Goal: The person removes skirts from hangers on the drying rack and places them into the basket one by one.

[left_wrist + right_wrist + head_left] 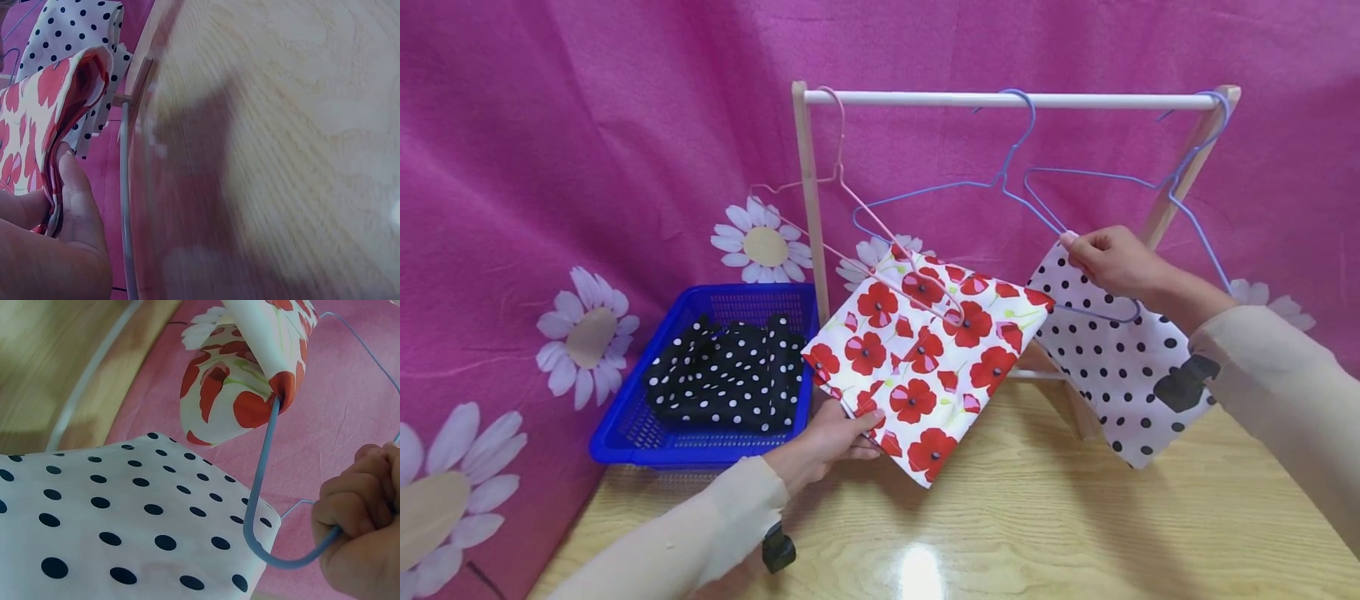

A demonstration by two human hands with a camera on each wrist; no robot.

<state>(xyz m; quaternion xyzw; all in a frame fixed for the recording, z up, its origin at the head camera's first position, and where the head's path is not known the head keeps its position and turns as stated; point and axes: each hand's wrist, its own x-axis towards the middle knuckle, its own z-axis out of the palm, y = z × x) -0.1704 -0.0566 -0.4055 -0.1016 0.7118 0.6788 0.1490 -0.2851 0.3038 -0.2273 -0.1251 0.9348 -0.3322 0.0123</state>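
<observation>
My left hand [827,442] grips the lower left edge of a folded white cloth with red poppies [917,358], thumb on top. In the left wrist view the layers of this cloth [31,125] bunch between thumb and fingers. My right hand [1112,260] holds the right side of the middle blue hanger [251,519], whose hook sits on the rack's bar. Its lower wire runs into the fold of the poppy cloth [253,409]. Behind my right hand, a white cloth with black dots [1105,375] hangs at the right-hand blue hanger [1189,158].
A pink hanger [841,133] hangs at the bar's left end, its lower part in front of the poppy cloth. The wooden rack with a white bar [910,99] stands on the table [1000,533]. At left, a blue basket [692,457] contains black white-dotted cloth [730,383].
</observation>
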